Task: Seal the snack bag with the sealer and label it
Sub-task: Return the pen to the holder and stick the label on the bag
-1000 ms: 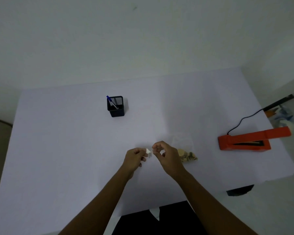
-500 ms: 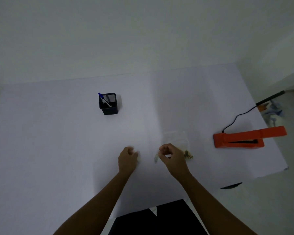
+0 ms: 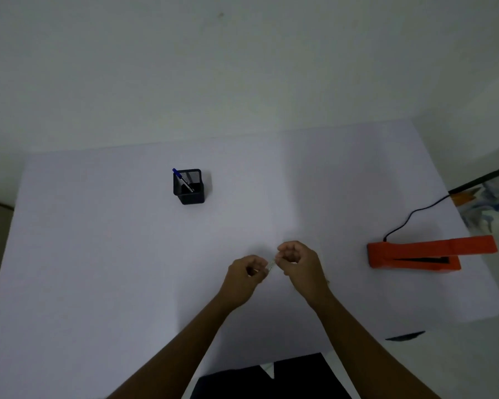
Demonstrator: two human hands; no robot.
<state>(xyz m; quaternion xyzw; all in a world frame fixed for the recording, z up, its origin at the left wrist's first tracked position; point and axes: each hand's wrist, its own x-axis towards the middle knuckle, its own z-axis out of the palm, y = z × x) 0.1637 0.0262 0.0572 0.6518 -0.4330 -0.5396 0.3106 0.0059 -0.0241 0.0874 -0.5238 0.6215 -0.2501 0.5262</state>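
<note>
Near the front middle of the worktop (image 3: 98, 254), the left hand (image 3: 244, 277) and the right hand (image 3: 300, 266) are hovering close together. Each has its fingers curled and is pinching one end of a small pale label (image 3: 270, 265) that is hanging between them just above the surface. Judging by this, the person is peeling or readying the label rather than sealing. To do it well, the fingertips should be gripping only the very edges, so the sticky face is kept clean and flat, and any pull should be going slowly to avoid curling or tearing. The snack bag is not showing plainly; it may be lying hidden behind the right hand, though I cannot tell. The orange sealer (image 3: 409, 254) is sitting well apart to the right, its cord (image 3: 409, 217) trailing off the far edge, while a black pen holder (image 3: 189, 194) with a blue pen (image 3: 180, 178) is standing farther back on the left.
</note>
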